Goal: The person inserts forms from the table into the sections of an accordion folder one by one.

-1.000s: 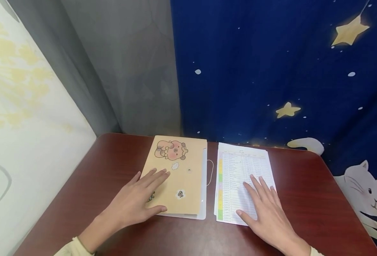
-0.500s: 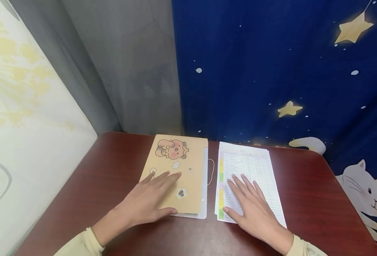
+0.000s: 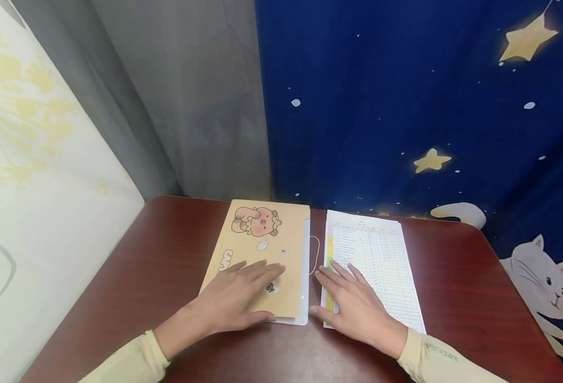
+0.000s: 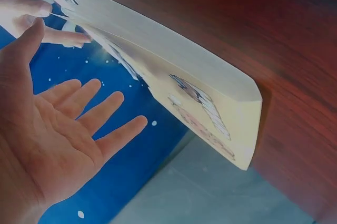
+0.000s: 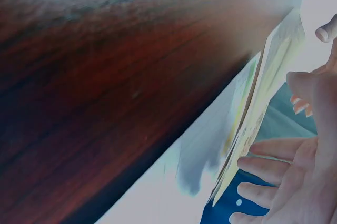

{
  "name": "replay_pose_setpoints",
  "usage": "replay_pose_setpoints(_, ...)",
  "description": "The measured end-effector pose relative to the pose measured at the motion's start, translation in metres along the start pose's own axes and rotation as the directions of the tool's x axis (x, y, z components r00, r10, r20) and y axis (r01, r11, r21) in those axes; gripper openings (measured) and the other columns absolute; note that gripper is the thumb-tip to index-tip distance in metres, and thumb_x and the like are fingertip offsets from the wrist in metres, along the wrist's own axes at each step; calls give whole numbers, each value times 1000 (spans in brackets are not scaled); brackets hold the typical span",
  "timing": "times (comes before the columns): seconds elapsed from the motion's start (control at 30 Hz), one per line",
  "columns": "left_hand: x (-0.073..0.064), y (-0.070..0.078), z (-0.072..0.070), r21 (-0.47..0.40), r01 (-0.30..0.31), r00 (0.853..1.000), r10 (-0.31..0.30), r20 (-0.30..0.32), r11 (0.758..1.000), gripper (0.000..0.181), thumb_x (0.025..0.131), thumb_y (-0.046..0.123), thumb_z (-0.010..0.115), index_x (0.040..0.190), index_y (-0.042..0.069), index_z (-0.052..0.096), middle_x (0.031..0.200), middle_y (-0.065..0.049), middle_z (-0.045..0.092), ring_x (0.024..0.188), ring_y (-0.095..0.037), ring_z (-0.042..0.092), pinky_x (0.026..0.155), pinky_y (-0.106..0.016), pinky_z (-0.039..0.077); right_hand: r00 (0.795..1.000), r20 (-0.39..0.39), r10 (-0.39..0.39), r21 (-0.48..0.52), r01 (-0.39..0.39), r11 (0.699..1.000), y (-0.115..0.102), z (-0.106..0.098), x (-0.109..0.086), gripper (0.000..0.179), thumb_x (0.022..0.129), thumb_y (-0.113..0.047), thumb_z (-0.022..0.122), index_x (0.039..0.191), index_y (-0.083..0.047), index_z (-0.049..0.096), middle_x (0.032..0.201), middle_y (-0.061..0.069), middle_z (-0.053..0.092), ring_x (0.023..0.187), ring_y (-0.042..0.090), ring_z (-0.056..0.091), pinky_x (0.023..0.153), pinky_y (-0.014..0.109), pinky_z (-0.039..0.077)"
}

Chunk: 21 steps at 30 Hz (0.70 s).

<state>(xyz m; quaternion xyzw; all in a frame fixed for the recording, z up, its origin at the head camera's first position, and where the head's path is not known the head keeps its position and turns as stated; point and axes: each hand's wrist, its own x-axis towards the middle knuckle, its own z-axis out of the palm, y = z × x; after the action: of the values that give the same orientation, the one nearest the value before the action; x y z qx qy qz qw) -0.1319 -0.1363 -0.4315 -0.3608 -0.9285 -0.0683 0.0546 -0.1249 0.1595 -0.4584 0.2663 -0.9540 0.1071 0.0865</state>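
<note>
Above folder [image 3: 250, 244], left hand [image 3: 230, 300], fingers [image 4: 125, 135] extended, partly hiding lettering [image 3: 226, 259]; right hand [image 3: 358, 311] likewise, masking edge of papers [image 3: 386, 266]

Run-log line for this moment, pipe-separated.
left hand: above folder | right hand: above printed sheets | held: nothing | surface: dark red table

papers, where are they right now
In the head view, the papers lie on the table, just right of the folder, with the right hand over their near left part.
</note>
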Motion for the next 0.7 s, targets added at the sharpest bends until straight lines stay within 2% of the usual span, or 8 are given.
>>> replay_pose_setpoints(0.23,5,6,5,-7,-73,997,73,-5,997,72,81,67,60,142,33,43,147,9,47,134,-20,48,104,-48,44,999,24,-35,6,35,999,-6,5,7,67,82,-66,59,131,-19,60,139,1,56,139,27,42,114,55,27)
replay_pose_setpoints(0.33,6,10,7,-17,-68,998,68,-1,998,73,80,64,64,143,34,42,145,9,49,132,-18,50,97,-44,50,998,35,-49,11,48,999,-8,6,10,63,82,-65,61,128,-21,62,138,1,57,138,28,42,112,54,30)
replay_pose_setpoints(0.5,8,14,10,-13,-62,998,62,27,998,76,80,63,65,146,38,35,144,10,50,130,-14,52,77,-38,56,997,37,-66,8,66,998,-10,6,12,60,80,-64,64,126,-25,63,138,2,57,137,29,43,110,53,34)
replay_pose_setpoints(0.7,10,17,12,-17,-58,997,59,59,998,72,81,57,68,144,38,39,142,9,52,128,-16,54,76,-40,56,996,52,-72,8,72,997,-12,9,12,60,79,-64,64,125,-25,63,139,2,57,135,32,45,108,54,35)
